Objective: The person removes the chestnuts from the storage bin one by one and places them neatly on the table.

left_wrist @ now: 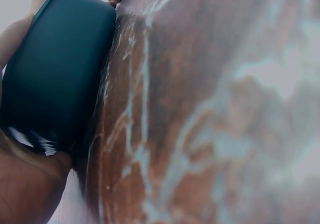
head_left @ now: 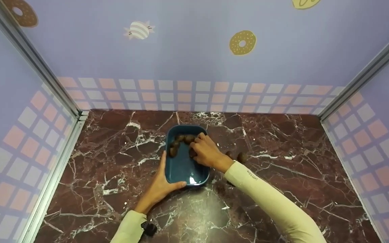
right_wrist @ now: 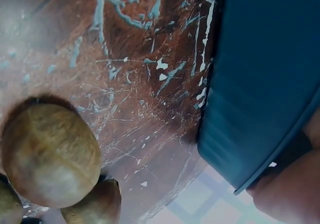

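Note:
A deep blue-green rectangular dish (head_left: 187, 168) stands on the marble-patterned table. My left hand (head_left: 162, 184) grips its near left corner, thumb along the near wall and fingers against the left side. In the left wrist view the dish's outer wall (left_wrist: 62, 59) fills the space between thumb and fingers. Several brown kiwis (head_left: 173, 152) lie along the far and left parts inside the dish. Reaching over the right rim, my right hand (head_left: 206, 150) has curled fingers around a kiwi (head_left: 192, 152), partly hidden under them.
More kiwis (head_left: 242, 157) lie on the table right of the dish, partly behind the right forearm; the right wrist view shows one large kiwi (right_wrist: 52, 156) up close. Purple patterned walls (head_left: 194, 60) enclose the table (head_left: 113, 209) at the back and both sides.

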A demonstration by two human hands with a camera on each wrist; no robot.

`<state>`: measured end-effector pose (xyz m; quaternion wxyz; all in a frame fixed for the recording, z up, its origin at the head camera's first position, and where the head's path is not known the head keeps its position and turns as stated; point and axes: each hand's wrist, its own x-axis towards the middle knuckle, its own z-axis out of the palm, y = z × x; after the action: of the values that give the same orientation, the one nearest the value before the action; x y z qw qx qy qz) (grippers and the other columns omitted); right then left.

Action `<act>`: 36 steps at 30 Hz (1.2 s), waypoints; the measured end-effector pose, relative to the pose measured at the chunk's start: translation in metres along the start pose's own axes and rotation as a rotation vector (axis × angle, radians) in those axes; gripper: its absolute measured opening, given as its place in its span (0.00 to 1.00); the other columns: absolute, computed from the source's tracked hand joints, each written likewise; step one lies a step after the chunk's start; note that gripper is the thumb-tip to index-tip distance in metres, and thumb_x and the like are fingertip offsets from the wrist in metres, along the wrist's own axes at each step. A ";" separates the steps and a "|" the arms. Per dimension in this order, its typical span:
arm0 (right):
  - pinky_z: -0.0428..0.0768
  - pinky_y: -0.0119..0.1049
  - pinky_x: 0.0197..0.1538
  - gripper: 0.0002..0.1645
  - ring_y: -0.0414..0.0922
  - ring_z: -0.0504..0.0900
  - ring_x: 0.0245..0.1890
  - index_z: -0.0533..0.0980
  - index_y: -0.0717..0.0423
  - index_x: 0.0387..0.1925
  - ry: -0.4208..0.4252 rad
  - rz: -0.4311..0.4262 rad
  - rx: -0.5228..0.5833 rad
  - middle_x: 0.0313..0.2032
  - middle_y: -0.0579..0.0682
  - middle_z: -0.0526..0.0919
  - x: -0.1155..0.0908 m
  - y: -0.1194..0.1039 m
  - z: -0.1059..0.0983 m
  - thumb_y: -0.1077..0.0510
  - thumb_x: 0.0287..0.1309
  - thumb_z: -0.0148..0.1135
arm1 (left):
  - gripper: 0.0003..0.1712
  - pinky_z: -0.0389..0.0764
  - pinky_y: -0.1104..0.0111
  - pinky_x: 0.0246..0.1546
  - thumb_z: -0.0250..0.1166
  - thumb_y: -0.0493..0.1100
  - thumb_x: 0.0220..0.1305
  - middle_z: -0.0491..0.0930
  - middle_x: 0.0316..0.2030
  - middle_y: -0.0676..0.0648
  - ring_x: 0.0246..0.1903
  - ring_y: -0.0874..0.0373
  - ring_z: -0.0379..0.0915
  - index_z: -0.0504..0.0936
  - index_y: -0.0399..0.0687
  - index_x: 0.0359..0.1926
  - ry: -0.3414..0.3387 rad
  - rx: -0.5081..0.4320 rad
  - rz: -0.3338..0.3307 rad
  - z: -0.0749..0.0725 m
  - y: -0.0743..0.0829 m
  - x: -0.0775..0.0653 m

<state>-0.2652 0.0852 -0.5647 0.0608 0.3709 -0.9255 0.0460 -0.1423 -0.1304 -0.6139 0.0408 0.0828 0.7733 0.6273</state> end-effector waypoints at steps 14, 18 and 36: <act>0.73 0.47 0.58 0.23 0.52 0.74 0.50 0.83 0.55 0.50 0.133 0.020 0.231 0.46 0.52 0.83 -0.026 0.008 -0.022 0.49 0.55 0.76 | 0.77 0.39 0.40 0.73 0.84 0.43 0.46 0.35 0.80 0.44 0.78 0.43 0.32 0.35 0.64 0.82 0.015 -0.015 0.015 -0.002 -0.001 0.000; 0.75 0.45 0.57 0.25 0.50 0.74 0.51 0.82 0.55 0.51 0.164 0.034 0.295 0.46 0.51 0.82 -0.039 0.010 -0.031 0.50 0.54 0.76 | 0.78 0.39 0.38 0.73 0.84 0.47 0.45 0.34 0.80 0.42 0.78 0.41 0.31 0.34 0.59 0.82 0.020 0.013 0.015 -0.002 -0.002 -0.001; 0.76 0.47 0.50 0.24 0.51 0.74 0.46 0.84 0.59 0.47 0.241 0.105 0.395 0.41 0.53 0.83 -0.104 0.053 -0.051 0.55 0.48 0.80 | 0.78 0.40 0.37 0.72 0.85 0.45 0.44 0.35 0.80 0.42 0.78 0.41 0.32 0.35 0.58 0.82 0.024 -0.020 0.010 -0.001 -0.002 0.000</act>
<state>-0.2231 0.2011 -0.5316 0.0946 0.3188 -0.9027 0.2730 -0.1425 -0.1314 -0.6159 0.0292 0.0785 0.7669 0.6362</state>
